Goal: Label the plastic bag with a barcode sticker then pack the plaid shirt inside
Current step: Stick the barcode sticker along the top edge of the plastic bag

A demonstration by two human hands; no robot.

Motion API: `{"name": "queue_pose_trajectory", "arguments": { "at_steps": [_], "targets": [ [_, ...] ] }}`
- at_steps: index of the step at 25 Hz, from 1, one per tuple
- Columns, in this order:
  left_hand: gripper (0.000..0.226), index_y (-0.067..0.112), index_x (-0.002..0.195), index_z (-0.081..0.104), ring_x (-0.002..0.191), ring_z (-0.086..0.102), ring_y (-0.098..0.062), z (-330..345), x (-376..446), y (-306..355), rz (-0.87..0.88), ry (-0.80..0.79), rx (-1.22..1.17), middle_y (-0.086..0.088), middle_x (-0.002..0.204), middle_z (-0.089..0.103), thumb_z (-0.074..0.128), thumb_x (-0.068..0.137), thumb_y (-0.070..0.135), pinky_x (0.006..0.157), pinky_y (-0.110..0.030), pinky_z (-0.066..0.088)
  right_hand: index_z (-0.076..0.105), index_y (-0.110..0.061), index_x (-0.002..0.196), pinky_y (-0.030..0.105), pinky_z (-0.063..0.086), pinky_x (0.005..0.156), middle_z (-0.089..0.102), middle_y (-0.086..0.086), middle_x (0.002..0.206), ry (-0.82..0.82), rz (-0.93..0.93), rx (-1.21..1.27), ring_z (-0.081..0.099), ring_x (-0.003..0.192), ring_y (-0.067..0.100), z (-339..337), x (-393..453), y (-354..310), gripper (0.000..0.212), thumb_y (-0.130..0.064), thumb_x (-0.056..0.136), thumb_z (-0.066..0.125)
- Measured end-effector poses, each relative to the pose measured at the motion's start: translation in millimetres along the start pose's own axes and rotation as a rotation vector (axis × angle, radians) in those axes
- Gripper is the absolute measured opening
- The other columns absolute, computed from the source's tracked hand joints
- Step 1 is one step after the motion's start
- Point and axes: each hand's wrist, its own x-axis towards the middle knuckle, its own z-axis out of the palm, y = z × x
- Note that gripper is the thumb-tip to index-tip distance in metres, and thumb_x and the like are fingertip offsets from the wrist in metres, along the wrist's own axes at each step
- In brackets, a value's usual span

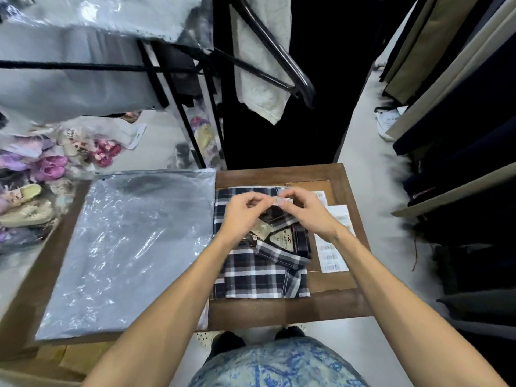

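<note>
A folded dark plaid shirt point(265, 272) lies on a small wooden table point(279, 314), collar and brand label facing up. To its left a clear plastic bag point(125, 247) lies flat. Above the shirt's collar end, my left hand point(243, 213) and my right hand point(312, 212) meet and pinch a small barcode sticker point(283, 201) between their fingertips. A strip of barcode stickers point(332, 252) rests on the table just right of the shirt.
Bagged shoes point(47, 169) are piled on the floor at left. A black garment rack point(178, 88) with hanging clothes stands behind the table. Dark and beige garments point(458, 113) hang along the right. A narrow strip of pale floor point(368, 146) runs between table and garments.
</note>
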Motion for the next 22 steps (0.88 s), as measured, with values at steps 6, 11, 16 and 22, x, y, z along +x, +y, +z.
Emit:
{"name": "queue_pose_trajectory", "arguments": {
  "at_steps": [6, 11, 16, 22],
  "targets": [
    [0.026, 0.027, 0.085, 0.072, 0.071, 0.063, -0.001, -77, -13, -12, -0.042, 0.111, -0.104, 0.010, 0.079, 0.070, 0.062, 0.078, 0.050, 0.068, -0.020, 0.052, 0.069, -0.010, 0.119, 0.019, 0.050, 0.083, 0.072, 0.006, 0.107, -0.059, -0.020, -0.014, 0.061, 0.088, 0.001, 78, 33, -46, 0.021, -0.020, 0.101, 0.065],
    [0.016, 0.033, 0.084, 0.068, 0.078, 0.064, -0.002, -132, -22, -24, -0.050, 0.128, -0.090, 0.016, 0.081, 0.070, 0.060, 0.087, 0.046, 0.075, -0.024, 0.051, 0.071, -0.016, 0.108, 0.014, 0.047, 0.071, 0.067, -0.010, 0.086, -0.032, 0.032, 0.145, 0.059, 0.074, -0.004, 136, 52, -68, 0.011, -0.012, 0.099, 0.067],
    [0.012, 0.027, 0.092, 0.071, 0.071, 0.066, 0.006, -185, -17, -36, -0.061, 0.120, -0.096, 0.021, 0.076, 0.072, 0.062, 0.098, 0.030, 0.066, -0.009, 0.048, 0.075, -0.026, 0.107, 0.021, 0.050, 0.078, 0.067, -0.010, 0.083, -0.033, 0.053, 0.189, 0.057, 0.079, 0.006, 174, 67, -84, 0.022, -0.008, 0.100, 0.064],
    [0.012, 0.023, 0.093, 0.073, 0.073, 0.066, 0.002, -211, 1, -45, -0.069, 0.026, -0.095, 0.015, 0.078, 0.073, 0.063, 0.098, 0.026, 0.066, -0.013, 0.051, 0.071, -0.016, 0.127, 0.022, 0.055, 0.080, 0.072, -0.005, 0.084, 0.054, 0.099, 0.247, 0.065, 0.076, 0.004, 188, 69, -87, 0.033, -0.005, 0.095, 0.071]
  ]
}}
